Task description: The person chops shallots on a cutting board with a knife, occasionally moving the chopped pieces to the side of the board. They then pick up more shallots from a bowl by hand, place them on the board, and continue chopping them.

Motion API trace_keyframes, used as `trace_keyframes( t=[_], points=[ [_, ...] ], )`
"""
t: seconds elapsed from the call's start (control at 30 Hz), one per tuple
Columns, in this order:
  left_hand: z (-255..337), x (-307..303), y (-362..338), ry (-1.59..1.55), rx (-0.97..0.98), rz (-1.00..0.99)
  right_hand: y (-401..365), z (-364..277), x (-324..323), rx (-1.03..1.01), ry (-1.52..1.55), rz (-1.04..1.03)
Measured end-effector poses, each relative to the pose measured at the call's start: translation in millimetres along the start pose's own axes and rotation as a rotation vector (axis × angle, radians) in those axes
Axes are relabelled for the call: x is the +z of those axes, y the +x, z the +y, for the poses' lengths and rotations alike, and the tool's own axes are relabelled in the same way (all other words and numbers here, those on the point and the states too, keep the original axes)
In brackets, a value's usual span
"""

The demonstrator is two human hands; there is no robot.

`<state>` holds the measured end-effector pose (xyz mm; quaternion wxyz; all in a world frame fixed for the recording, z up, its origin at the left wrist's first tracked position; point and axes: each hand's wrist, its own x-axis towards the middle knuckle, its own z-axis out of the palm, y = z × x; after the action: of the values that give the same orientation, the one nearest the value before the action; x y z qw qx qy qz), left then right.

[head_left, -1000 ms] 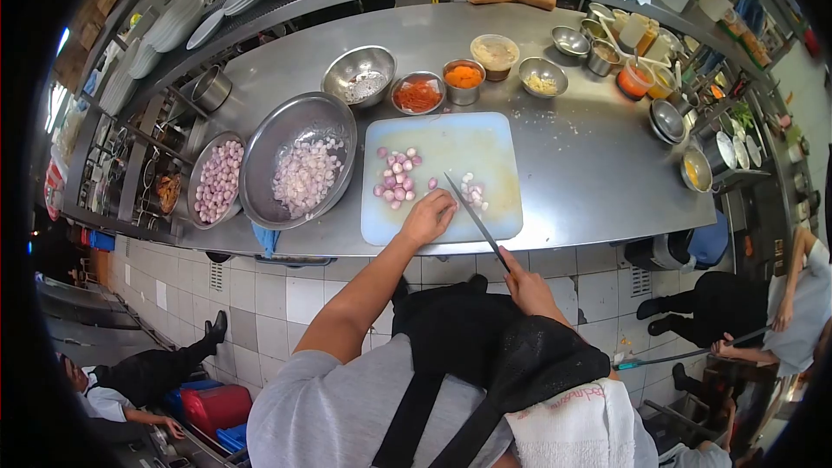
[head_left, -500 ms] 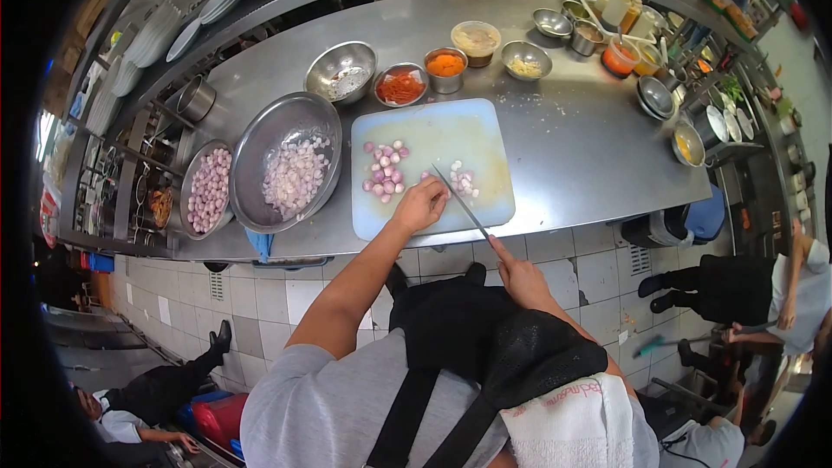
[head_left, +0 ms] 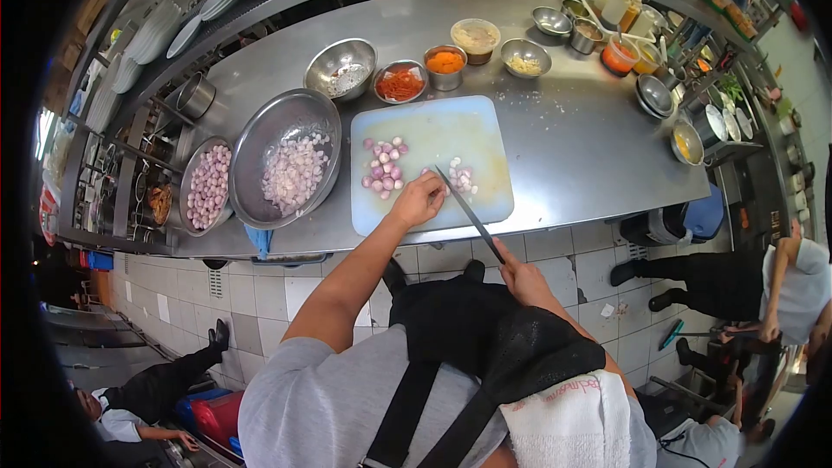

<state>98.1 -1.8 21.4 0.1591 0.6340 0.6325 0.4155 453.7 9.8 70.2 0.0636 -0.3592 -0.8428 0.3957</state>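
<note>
My right hand (head_left: 520, 279) is wrapped round the handle of a long knife (head_left: 472, 218), whose blade reaches up over the pale cutting board (head_left: 433, 126). My left hand (head_left: 419, 198) rests on the board beside the blade tip, its fingers bent together over a shallot that is mostly hidden. Cut shallot pieces (head_left: 461, 177) lie just right of the blade. Whole peeled shallots (head_left: 382, 175) sit in a group on the board's left side. Left of the board, a large steel bowl (head_left: 251, 134) holds chopped shallots (head_left: 295, 172).
A bowl of whole shallots (head_left: 209, 186) stands at the far left. Behind the board are a steel bowl (head_left: 319, 59), a bowl of red strips (head_left: 401, 83) and an orange-filled container (head_left: 445, 61). Co-workers stand at the right (head_left: 728, 290) and lower left (head_left: 143, 412).
The knife and my right hand have shifted slightly, with the blade now steeper. At the right, a co-worker and the green-headed tool have moved.
</note>
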Motion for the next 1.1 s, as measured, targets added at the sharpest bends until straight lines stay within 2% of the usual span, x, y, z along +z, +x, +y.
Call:
trace_keyframes(
  t=[0.07, 0.13, 0.2, 0.27, 0.3, 0.33, 0.4, 0.43, 0.5, 0.53, 0.6, 0.63, 0.7, 0.73, 0.8, 0.83, 0.9, 1.0, 1.1],
  points=[
    [6, -8, 2, -0.044, -0.02, -0.021, -2, 12, 5, 0.001, 0.061, 0.003],
    [5, -17, 23, 0.025, -0.001, 0.046, 6, 3, -8, -0.058, 0.124, 0.067],
    [-2, -21, 12, 0.074, -0.042, 0.079, 0, -14, -20, 0.081, 0.15, 0.0],
    [-23, -26, 18, 0.429, -0.023, 0.01, -9, -9, -14, 0.067, 0.13, 0.003],
    [-25, -29, 23, 0.454, -0.12, 0.036, -7, -9, -15, 0.046, 0.109, 0.028],
    [-26, -30, 22, 0.456, -0.122, 0.042, -7, -9, -15, 0.04, 0.107, 0.025],
    [-18, -33, 25, 0.405, -0.035, 0.158, -9, -11, -14, 0.067, 0.1, 0.065],
    [-7, -33, 26, 0.403, -0.033, 0.154, -9, -9, -13, 0.071, 0.102, 0.067],
    [10, -27, 23, -0.006, -0.114, -0.039, -8, -6, -11, 0.075, 0.119, 0.075],
    [9, -22, 23, -0.006, -0.112, -0.042, -6, -6, -12, 0.077, 0.121, 0.078],
    [2, -12, 18, 0.076, 0.104, -0.011, -5, -9, -12, 0.113, 0.112, 0.049],
    [-3, -9, 15, 0.076, 0.104, -0.013, -4, -10, -14, 0.115, 0.113, 0.05],
    [-10, -4, 11, 0.011, -0.135, -0.03, -4, -13, -15, 0.109, 0.105, 0.041],
    [-12, -2, 7, 0.012, -0.134, -0.033, -4, -13, -15, 0.11, 0.107, 0.043],
    [-16, 1, -2, -0.241, -0.413, -0.02, -2, -14, -16, 0.107, 0.114, 0.041],
    [-18, 4, -7, -0.236, -0.414, -0.023, -1, -13, -15, 0.108, 0.12, 0.042],
    [-19, 13, -11, -0.838, -0.396, 0.164, 0, -10, -12, 0.067, 0.172, 0.06],
    [-20, 18, -17, -0.967, -0.408, 0.198, 1, -7, -9, 0.086, 0.118, -0.003],
    [-18, 19, -21, -0.869, -0.378, 0.203, 1, -10, -10, 0.077, 0.107, -0.036]
  ],
)
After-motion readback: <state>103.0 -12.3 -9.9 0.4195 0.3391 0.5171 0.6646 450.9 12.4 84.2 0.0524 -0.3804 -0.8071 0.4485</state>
